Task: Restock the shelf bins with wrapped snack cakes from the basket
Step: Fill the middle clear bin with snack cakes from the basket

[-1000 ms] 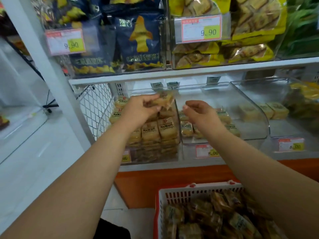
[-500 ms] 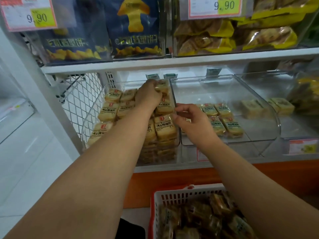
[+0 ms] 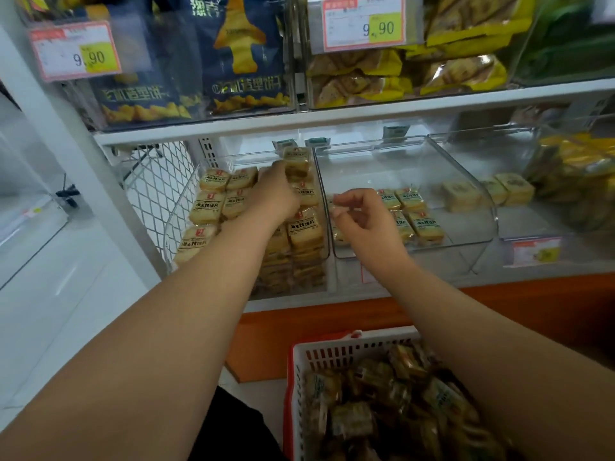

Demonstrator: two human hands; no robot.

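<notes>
Compared with a second earlier, the left hand [image 3: 278, 194] had gone from holding a snack cake up in front of the bins to reaching deep into the left bin [image 3: 186, 207], and the view had dipped and drawn nearer the shelf. That hand lay over the back rows of stacked cakes, its fingertips at a wrapped cake [image 3: 296, 159] standing highest at the rear of the bin; the fingers were hidden behind the knuckles, so whether they gripped that cake or only touched it could not be told. The bin was nearly full, its cakes piled in layers to the front wall.

The right hand [image 3: 361, 216], which had hovered over the middle bin [image 3: 472, 191] before, was at much the same place above that bin's front left corner. Its fingers were curled and its thumb and forefinger were pinched together; a scrap of clear wrapper seemed to show at the fingertips, but it was too blurred to be sure.

A few wrapped cakes [image 3: 412, 211] lay in one layer on the middle bin's floor. Below the shelf, the red and white basket [image 3: 332, 356] held a heap of wrapped snack cakes [image 3: 392, 404], under the right forearm.
</notes>
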